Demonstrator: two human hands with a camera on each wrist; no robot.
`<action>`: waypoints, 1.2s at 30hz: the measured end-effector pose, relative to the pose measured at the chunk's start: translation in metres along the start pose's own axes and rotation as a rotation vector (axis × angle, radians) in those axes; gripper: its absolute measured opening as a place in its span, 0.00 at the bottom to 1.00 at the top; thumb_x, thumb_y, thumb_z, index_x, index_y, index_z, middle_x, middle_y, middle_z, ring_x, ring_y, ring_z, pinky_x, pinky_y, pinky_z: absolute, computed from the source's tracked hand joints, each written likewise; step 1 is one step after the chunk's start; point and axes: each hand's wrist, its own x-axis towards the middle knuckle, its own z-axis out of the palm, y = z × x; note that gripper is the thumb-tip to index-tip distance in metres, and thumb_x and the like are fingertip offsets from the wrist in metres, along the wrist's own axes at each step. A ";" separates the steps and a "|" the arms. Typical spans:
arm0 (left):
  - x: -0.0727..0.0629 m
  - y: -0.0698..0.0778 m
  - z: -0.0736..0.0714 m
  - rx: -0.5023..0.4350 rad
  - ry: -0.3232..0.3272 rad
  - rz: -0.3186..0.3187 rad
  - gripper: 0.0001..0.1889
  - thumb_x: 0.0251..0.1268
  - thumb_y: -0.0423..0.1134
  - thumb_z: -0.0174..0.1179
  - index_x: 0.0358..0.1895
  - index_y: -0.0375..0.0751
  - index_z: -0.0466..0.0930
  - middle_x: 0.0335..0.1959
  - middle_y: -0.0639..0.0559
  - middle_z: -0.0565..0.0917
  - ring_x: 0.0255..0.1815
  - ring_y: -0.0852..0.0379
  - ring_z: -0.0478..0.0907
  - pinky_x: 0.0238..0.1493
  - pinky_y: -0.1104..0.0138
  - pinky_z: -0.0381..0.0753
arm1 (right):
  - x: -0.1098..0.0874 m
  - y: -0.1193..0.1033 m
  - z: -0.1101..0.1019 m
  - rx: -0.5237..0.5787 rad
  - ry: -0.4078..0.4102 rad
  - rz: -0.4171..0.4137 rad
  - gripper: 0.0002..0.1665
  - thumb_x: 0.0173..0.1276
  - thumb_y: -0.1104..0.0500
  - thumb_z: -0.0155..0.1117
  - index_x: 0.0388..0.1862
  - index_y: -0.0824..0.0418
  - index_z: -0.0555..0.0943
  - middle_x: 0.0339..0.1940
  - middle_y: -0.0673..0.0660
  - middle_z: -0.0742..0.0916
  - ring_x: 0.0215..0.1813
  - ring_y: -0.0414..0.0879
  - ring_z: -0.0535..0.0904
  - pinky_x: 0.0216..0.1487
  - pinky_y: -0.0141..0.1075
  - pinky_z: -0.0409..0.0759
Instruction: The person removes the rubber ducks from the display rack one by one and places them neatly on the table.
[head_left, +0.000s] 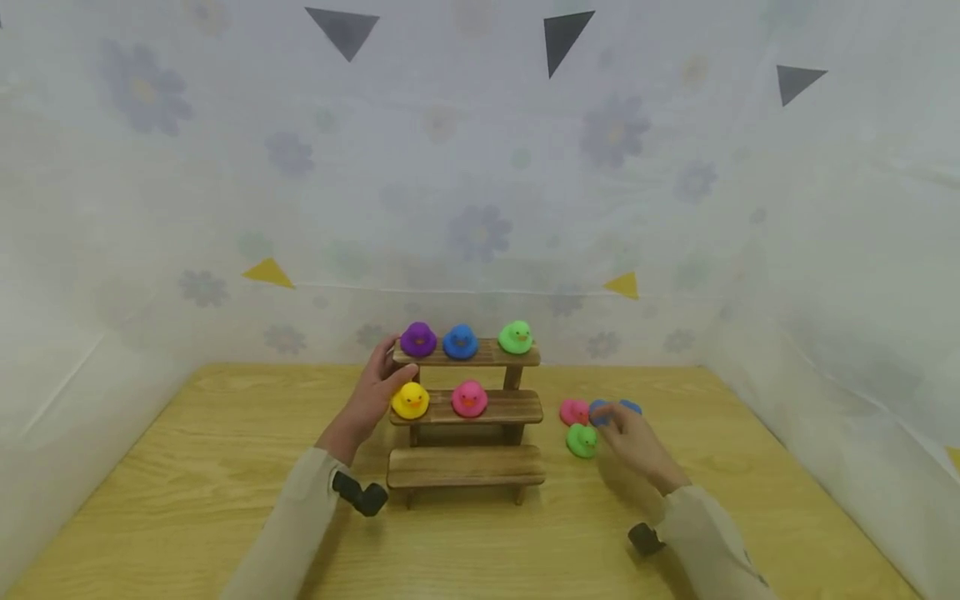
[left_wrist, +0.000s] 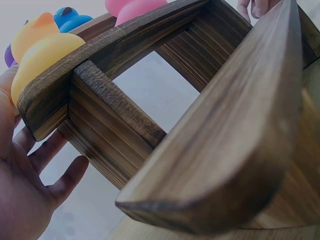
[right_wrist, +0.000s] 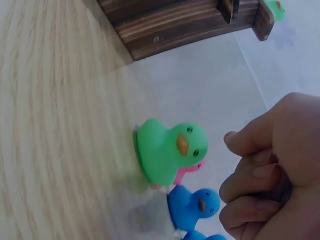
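My left hand [head_left: 367, 400] is at the left end of a three-step wooden stand [head_left: 465, 467]. Its thumb lies beside a yellow rubber duck [head_left: 410, 402], and the other fingers reach behind the stand. A pink duck [head_left: 469, 400] shares that middle step. On the top step sit a purple duck [head_left: 418, 340], a blue duck [head_left: 461, 342] and a light green duck [head_left: 516, 337]. Fingers curled, my right hand [right_wrist: 270, 175] hovers by a loose green duck [right_wrist: 165, 150], a pink duck [head_left: 574, 412] and two blue ducks [right_wrist: 192, 206]; no duck shows in its grasp.
The wooden table [head_left: 270, 467] carries the stand and the loose ducks. A pale flower-printed sheet [head_left: 480, 167] hangs behind and at both sides, with grey and yellow triangles on it. Black wrist cameras [head_left: 360, 493] are strapped to both sleeves.
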 end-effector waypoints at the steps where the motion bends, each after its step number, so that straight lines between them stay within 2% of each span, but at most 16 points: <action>1: 0.000 0.000 0.000 0.002 0.002 0.002 0.36 0.74 0.44 0.50 0.77 0.48 0.41 0.70 0.35 0.64 0.67 0.40 0.65 0.70 0.47 0.59 | 0.000 -0.004 0.001 -0.002 0.010 -0.001 0.13 0.74 0.65 0.51 0.53 0.69 0.76 0.35 0.61 0.82 0.37 0.54 0.79 0.36 0.42 0.80; 4: -0.001 0.001 -0.001 0.006 0.001 0.010 0.36 0.74 0.44 0.50 0.77 0.47 0.40 0.70 0.35 0.64 0.67 0.40 0.66 0.70 0.46 0.59 | -0.001 -0.021 0.004 0.004 0.061 0.020 0.12 0.74 0.62 0.54 0.50 0.67 0.77 0.18 0.53 0.74 0.18 0.43 0.68 0.21 0.33 0.70; 5: -0.001 0.001 -0.001 0.005 -0.003 0.013 0.36 0.74 0.44 0.50 0.77 0.47 0.41 0.71 0.35 0.64 0.67 0.40 0.66 0.70 0.47 0.59 | -0.001 -0.027 0.005 0.000 0.085 0.018 0.12 0.73 0.61 0.54 0.49 0.67 0.77 0.14 0.51 0.69 0.15 0.41 0.61 0.17 0.32 0.64; 7: 0.000 0.001 -0.001 0.006 -0.014 0.019 0.36 0.74 0.45 0.50 0.77 0.47 0.41 0.71 0.36 0.64 0.67 0.40 0.66 0.70 0.47 0.59 | -0.003 -0.040 0.009 -0.009 0.141 -0.005 0.10 0.72 0.61 0.56 0.47 0.67 0.78 0.11 0.48 0.68 0.13 0.36 0.58 0.15 0.30 0.61; 11: 0.001 0.000 0.000 0.007 -0.022 0.019 0.36 0.75 0.45 0.50 0.77 0.47 0.41 0.72 0.36 0.63 0.67 0.40 0.65 0.70 0.46 0.60 | -0.005 -0.060 0.017 -0.013 0.190 -0.096 0.08 0.70 0.64 0.58 0.43 0.66 0.80 0.10 0.47 0.66 0.12 0.34 0.55 0.14 0.29 0.59; 18: 0.000 -0.002 0.000 0.011 -0.012 0.007 0.35 0.74 0.45 0.50 0.77 0.48 0.42 0.71 0.37 0.64 0.66 0.41 0.66 0.70 0.47 0.61 | -0.001 -0.081 0.032 0.043 0.136 -0.272 0.06 0.68 0.68 0.57 0.43 0.65 0.78 0.10 0.44 0.64 0.13 0.31 0.55 0.16 0.29 0.60; 22: -0.001 -0.004 -0.001 0.007 -0.011 0.010 0.35 0.75 0.45 0.50 0.77 0.48 0.42 0.72 0.37 0.63 0.67 0.41 0.66 0.70 0.46 0.60 | 0.004 -0.091 0.040 0.058 0.088 -0.328 0.08 0.67 0.68 0.60 0.45 0.64 0.77 0.10 0.44 0.63 0.13 0.31 0.54 0.16 0.29 0.61; 29: 0.002 -0.005 0.002 0.004 -0.004 0.014 0.35 0.74 0.45 0.51 0.76 0.48 0.44 0.71 0.37 0.64 0.66 0.41 0.67 0.69 0.47 0.61 | 0.012 -0.106 0.047 0.069 0.064 -0.359 0.15 0.65 0.68 0.63 0.50 0.64 0.76 0.12 0.44 0.64 0.15 0.31 0.57 0.21 0.28 0.64; 36: 0.004 -0.004 0.002 0.000 -0.007 0.010 0.35 0.74 0.45 0.51 0.77 0.48 0.44 0.72 0.37 0.64 0.66 0.41 0.66 0.70 0.47 0.60 | 0.017 -0.120 0.050 0.042 0.132 -0.380 0.17 0.63 0.67 0.66 0.50 0.61 0.77 0.12 0.44 0.64 0.14 0.31 0.56 0.21 0.29 0.63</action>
